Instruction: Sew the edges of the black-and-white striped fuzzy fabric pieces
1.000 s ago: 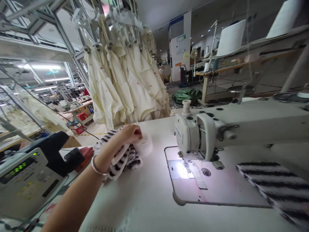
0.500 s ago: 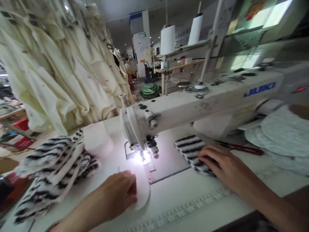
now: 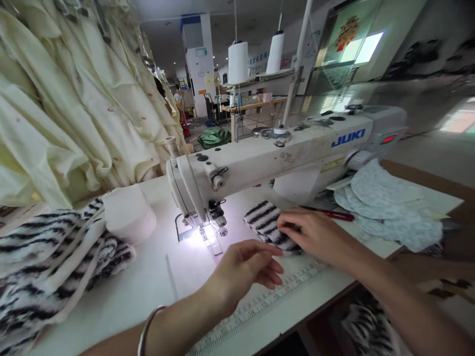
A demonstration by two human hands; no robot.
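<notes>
My right hand (image 3: 306, 230) pinches the near right edge of a small black-and-white striped plush fabric piece (image 3: 261, 217), which lies flat right of the needle. Beside it my left hand (image 3: 250, 267), with a bangle on the wrist, is open, its fingers stretched toward the striped piece; I cannot tell if they touch it. The sewing machine's lit presser foot (image 3: 208, 235) is just behind my left hand. Pale material around the foot is hard to tell from the white table, and my left forearm covers part of that area.
A heap of striped plush pieces (image 3: 44, 262) and a white rounded piece (image 3: 129, 212) lie at the left. Red-handled snips (image 3: 337, 214) and stacked pale rounded pieces (image 3: 393, 207) are at the right. A ruler strip (image 3: 256, 306) runs along the table's front; cream garments (image 3: 74, 109) hang behind.
My left hand has moved right, away from the rounded white piece in front of the foot, and its curled fingers have opened. My right hand stays on the striped piece. The view has turned right.
</notes>
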